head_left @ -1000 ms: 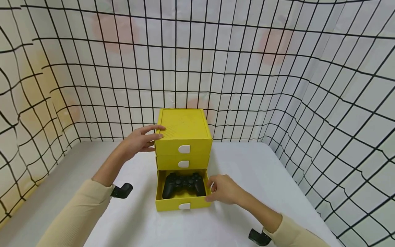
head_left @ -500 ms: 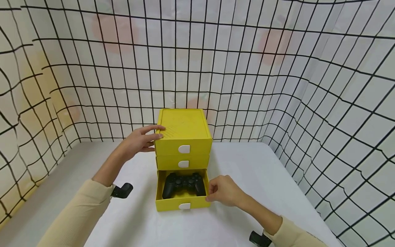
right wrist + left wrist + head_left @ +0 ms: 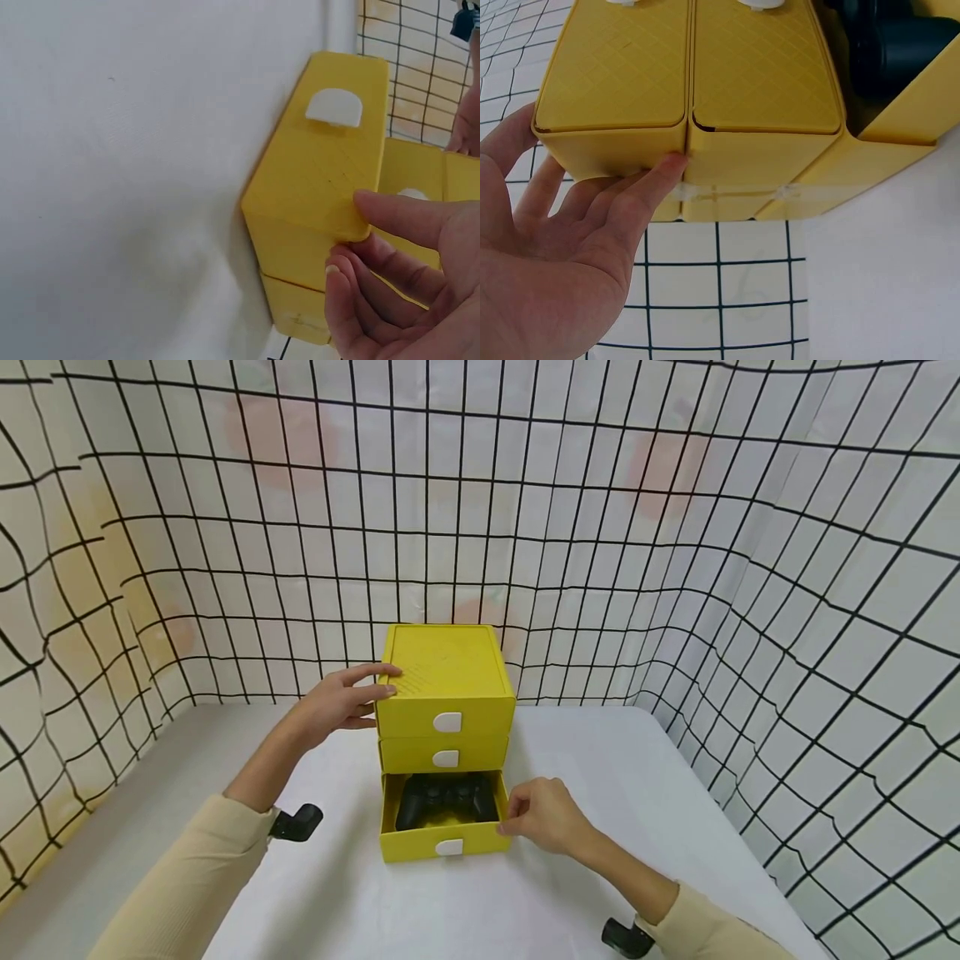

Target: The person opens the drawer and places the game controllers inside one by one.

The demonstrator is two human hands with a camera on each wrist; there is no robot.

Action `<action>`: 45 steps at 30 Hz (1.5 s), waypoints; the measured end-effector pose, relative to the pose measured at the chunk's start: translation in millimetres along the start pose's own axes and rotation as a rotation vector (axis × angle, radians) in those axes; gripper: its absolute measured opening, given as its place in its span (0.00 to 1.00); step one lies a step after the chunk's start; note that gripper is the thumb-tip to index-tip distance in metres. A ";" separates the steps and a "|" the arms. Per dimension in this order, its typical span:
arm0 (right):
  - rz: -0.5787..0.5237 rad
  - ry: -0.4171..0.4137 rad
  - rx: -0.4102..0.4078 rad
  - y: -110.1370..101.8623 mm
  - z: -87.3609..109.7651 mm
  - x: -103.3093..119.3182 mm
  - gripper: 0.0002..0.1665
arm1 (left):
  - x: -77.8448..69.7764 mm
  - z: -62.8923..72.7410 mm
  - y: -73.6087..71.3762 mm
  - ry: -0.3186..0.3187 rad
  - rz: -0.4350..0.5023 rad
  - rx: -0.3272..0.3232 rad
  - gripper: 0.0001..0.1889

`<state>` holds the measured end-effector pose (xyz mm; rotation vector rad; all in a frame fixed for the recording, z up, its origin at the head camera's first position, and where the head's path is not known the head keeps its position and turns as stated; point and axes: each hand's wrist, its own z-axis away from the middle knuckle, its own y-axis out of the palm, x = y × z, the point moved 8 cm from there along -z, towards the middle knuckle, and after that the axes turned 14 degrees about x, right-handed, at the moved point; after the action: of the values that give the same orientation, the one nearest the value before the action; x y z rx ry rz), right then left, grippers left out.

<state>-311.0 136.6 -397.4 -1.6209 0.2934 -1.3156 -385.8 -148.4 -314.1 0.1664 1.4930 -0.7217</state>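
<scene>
A yellow three-tier drawer box stands mid-table in the head view. Its bottom drawer is pulled partway out and holds a black game controller. My left hand rests against the box's upper left edge, fingers extended over the top and along the side; the left wrist view shows the left hand against that side. With thumb and fingers, my right hand pinches the front right corner of the bottom drawer; in the right wrist view, the thumb of the right hand lies on the drawer front.
The upper two drawers are closed, each with a white tab on its front. White cloth covers the table. Black netting over pale sheeting surrounds the back and sides. Small black wrist cameras sit at both sleeves.
The bottom drawer has slid slightly inward, controller with it, and my right hand has moved along toward the box. My left hand has stayed in place.
</scene>
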 end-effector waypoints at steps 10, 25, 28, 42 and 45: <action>-0.064 0.060 -0.145 -5.4 -12.9 -14.3 0.22 | -0.1 1.2 0.6 -0.020 -0.002 -0.014 0.26; -0.149 0.108 -0.229 -4.0 -30.2 -28.8 0.32 | 0.1 0.5 -0.7 -0.021 -0.001 -0.019 0.26; -0.188 0.101 -0.257 -2.4 -33.3 -32.0 0.30 | 0.6 0.0 -0.2 -0.021 0.003 -0.017 0.26; -0.211 0.070 -0.341 -3.8 -45.4 -37.0 0.25 | 1.2 0.0 0.3 -0.025 0.001 -0.018 0.26; -0.210 0.064 -0.354 -3.7 -47.9 -37.8 0.25 | 0.7 -0.5 0.1 -0.028 -0.003 -0.015 0.27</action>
<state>-367.4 139.5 -421.0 -1.9487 0.4229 -1.5422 -386.2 -148.3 -314.8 0.1425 1.4720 -0.7122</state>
